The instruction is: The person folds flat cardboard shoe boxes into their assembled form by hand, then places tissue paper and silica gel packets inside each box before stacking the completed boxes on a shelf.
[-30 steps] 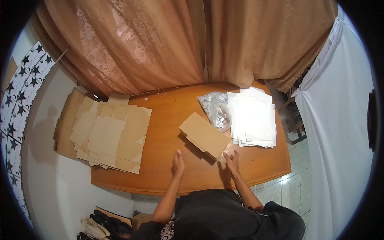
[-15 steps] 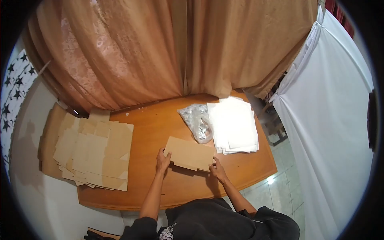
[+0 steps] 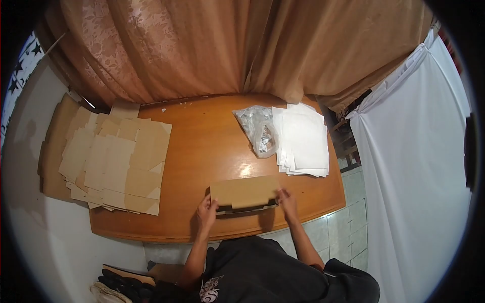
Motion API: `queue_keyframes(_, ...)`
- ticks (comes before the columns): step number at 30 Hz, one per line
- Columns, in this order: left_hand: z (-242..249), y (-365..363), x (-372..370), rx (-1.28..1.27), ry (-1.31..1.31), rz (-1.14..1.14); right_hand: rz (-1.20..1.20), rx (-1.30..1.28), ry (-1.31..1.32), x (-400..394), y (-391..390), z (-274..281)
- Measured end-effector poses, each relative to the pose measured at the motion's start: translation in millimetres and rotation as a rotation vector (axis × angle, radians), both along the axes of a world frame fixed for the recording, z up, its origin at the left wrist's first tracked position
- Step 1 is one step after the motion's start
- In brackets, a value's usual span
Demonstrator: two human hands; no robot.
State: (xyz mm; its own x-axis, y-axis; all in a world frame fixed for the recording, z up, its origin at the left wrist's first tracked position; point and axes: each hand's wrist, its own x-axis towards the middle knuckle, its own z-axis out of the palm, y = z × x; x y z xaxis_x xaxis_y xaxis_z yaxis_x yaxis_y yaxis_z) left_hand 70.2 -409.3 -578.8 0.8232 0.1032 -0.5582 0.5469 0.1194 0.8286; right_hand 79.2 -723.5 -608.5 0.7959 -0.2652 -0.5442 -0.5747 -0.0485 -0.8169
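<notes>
A brown cardboard box [image 3: 244, 191] with a tabbed front flap is held at the near side of the wooden table [image 3: 197, 146]. My left hand [image 3: 206, 209] grips its left end, thumb at the front corner. At the right end, my right hand [image 3: 286, 202] pinches the other corner, slightly blurred. A dark gap shows beneath the flap along the box's front. Beyond the box lies a clear plastic bag [image 3: 260, 132] with silvery contents, against a stack of white sheets [image 3: 303, 141].
A pile of flat cardboard pieces [image 3: 118, 164] covers the table's left side. Brown curtains [image 3: 166, 50] hang behind the table, and a white cloth [image 3: 409, 151] hangs at the right. Dark footwear [image 3: 126, 285] lies on the floor at lower left.
Both hands have brought the box nearer to my body and levelled it. Its front now shows a dark gap under the flap. The view has shifted, so the table appears higher.
</notes>
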Motion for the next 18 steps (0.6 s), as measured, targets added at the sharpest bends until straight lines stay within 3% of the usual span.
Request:
queue_keyframes(1,4.1,4.1,2.5,-0.204,0.050,0.114,-0.005,0.003,0.002,4.9,-2.9,2.6)
queue_keyframes(2,-20.7,7.4,7.7,-0.486,-0.078,0.296,-0.166,0.347,-0.196,10.3,-5.6,5.1)
queue_keyframes(3,-17.1,9.3,15.8,-0.481,-0.076,0.284,-0.330,0.690,-0.398,11.7,-7.8,6.9)
queue_keyframes(4,-9.6,9.6,30.7,-0.334,-0.127,0.206,-0.343,0.693,-0.401,10.5,-13.1,-0.2)
queue_keyframes(5,-5.0,9.8,38.5,-0.190,-0.178,0.128,-0.063,0.209,-0.432,11.5,-17.8,-7.2)
queue_keyframes(6,-45.8,18.2,45.7,0.277,-0.342,-0.204,0.216,-0.279,-0.441,14.9,-20.8,-13.4)
queue_keyframes(7,-67.3,20.0,47.0,0.277,-0.355,-0.212,0.206,-0.282,-0.452,13.7,-17.0,-16.1)
queue_keyframes(9,-90.9,17.5,52.5,0.521,-0.609,-0.363,0.411,-0.734,-0.497,4.6,-3.5,-24.4)
queue_keyframes(10,-93.2,16.2,53.1,0.643,-0.653,-0.446,0.450,-0.688,-0.629,5.6,0.3,-35.1)
queue_keyframes(11,-98.3,9.2,58.9,0.611,-0.661,-0.463,0.544,-0.737,-0.603,4.2,2.7,-51.5)
queue_keyframes(12,-105.1,0.5,59.9,0.581,-0.646,-0.434,0.607,-0.952,-0.281,0.3,13.0,-52.6)
queue_keyframes(13,-108.6,-4.4,58.7,0.568,-0.630,-0.405,0.644,-0.852,-0.110,3.3,17.9,-38.5)
queue_keyframes(15,-84.3,-6.3,59.1,0.567,-0.643,-0.415,0.495,-0.790,-0.267,5.8,22.3,-34.4)
queue_keyframes(17,-63.2,-15.5,40.2,0.691,-0.520,-0.168,0.395,-0.758,-0.353,-4.2,22.2,-25.5)
queue_keyframes(18,-55.7,-13.0,28.0,0.667,-0.455,-0.184,0.295,-0.722,-0.429,-11.5,21.3,-20.3)
